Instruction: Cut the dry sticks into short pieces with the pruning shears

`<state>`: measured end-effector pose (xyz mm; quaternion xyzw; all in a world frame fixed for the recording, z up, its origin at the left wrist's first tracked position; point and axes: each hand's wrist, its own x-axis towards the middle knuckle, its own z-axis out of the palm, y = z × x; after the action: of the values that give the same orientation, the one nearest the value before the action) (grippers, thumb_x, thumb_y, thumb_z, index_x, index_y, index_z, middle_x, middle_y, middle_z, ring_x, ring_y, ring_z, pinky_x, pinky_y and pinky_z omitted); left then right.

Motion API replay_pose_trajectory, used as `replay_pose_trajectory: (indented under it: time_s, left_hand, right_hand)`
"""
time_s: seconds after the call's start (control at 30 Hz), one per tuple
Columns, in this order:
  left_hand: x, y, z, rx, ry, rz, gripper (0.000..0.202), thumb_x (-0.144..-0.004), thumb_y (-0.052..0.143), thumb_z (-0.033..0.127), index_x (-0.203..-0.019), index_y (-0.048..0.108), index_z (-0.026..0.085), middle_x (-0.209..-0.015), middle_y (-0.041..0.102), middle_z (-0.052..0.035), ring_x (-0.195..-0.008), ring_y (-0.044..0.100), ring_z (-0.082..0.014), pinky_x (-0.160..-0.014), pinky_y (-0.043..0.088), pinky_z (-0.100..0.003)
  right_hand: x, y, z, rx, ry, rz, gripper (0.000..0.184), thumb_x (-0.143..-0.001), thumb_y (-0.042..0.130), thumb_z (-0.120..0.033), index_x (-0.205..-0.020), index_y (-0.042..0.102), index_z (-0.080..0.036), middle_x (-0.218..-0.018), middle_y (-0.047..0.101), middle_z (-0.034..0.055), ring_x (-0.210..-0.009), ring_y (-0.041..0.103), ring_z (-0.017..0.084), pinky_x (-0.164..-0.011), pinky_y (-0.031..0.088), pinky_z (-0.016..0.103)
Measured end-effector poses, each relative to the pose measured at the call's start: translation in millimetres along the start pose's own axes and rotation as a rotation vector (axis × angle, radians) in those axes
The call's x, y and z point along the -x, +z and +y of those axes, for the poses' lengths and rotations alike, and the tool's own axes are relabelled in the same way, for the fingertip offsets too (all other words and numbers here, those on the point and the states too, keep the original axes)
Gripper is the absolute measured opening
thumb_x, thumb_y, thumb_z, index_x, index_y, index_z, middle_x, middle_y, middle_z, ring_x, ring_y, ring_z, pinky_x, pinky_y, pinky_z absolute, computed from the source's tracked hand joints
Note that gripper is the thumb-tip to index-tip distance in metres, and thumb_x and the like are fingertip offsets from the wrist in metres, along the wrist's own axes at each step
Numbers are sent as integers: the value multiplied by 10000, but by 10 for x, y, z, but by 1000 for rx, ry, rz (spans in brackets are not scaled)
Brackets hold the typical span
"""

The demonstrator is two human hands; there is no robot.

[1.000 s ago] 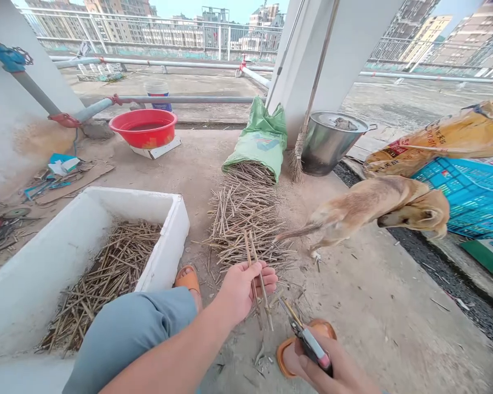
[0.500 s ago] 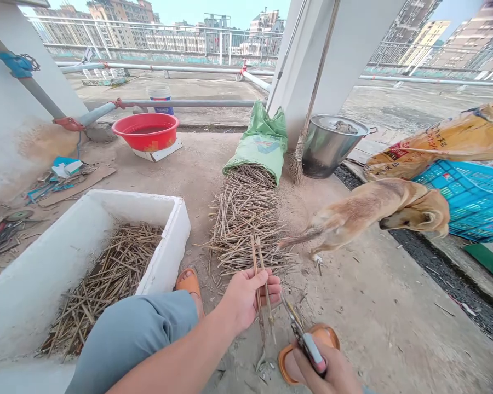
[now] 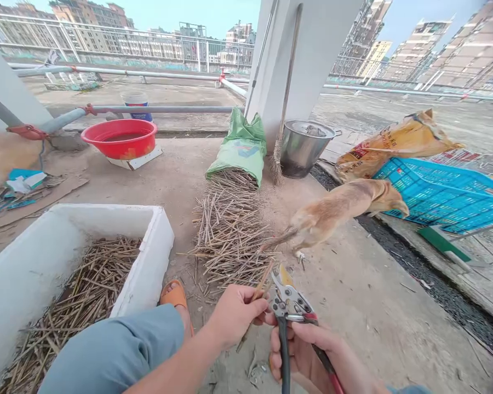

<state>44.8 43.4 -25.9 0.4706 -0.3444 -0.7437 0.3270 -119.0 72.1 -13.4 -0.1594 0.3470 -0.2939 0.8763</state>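
Note:
My left hand is closed around thin dry sticks, their upper ends pointing away from me. In my right hand are pruning shears with black and red handles spread apart. The blades stand open just right of the sticks; I cannot tell whether they touch. Beyond both hands lies a pile of cut sticks, spilling from the mouth of a green woven sack. To the left, a white foam box holds more short sticks.
A dog stands right of the pile. Behind are a red basin, a broom and a metal pot. A blue crate and a yellow sack lie at the right. My sandalled foot is beside the box.
The shears have come up beside the sticks and turned, blades and handles now spread. My left hand has tilted the sticks. The dog's head has turned away, and the view has swung right.

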Motion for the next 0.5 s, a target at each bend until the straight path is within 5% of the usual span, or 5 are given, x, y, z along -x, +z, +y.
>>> replay_pose_trajectory:
  time_s: [0.2,0.4,0.5]
  left_hand:
    - [-8,19,-105,-84,-18,47,202,-668,615,327,-593,605,140,-563,613,-17,-542,542,-120,-575,425,-239]
    - [-30,70,-330,-185,-167,208,155,-677,589,228,-544,594,148,-503,577,3,-514,565,-127,-509,422,-216]
    - [57,-13,-141,-51,-207,362,165,-738,578,248,-627,614,132,-678,665,-64,-569,610,-137,-520,465,-218]
  right_hand:
    - [-8,-122,203,-97,9,19,284,-754,584,-387,-891,619,-141,-617,549,6,-493,486,125,-497,437,291]
    - [-98,-306,469,-151,9,249,327,-663,698,-470,-702,593,-163,-403,338,-105,-300,196,7,-323,175,153]
    - [-294,-574,573,37,-98,413,372,-625,706,-511,-674,556,-174,-460,432,-78,-343,346,50,-360,327,203]
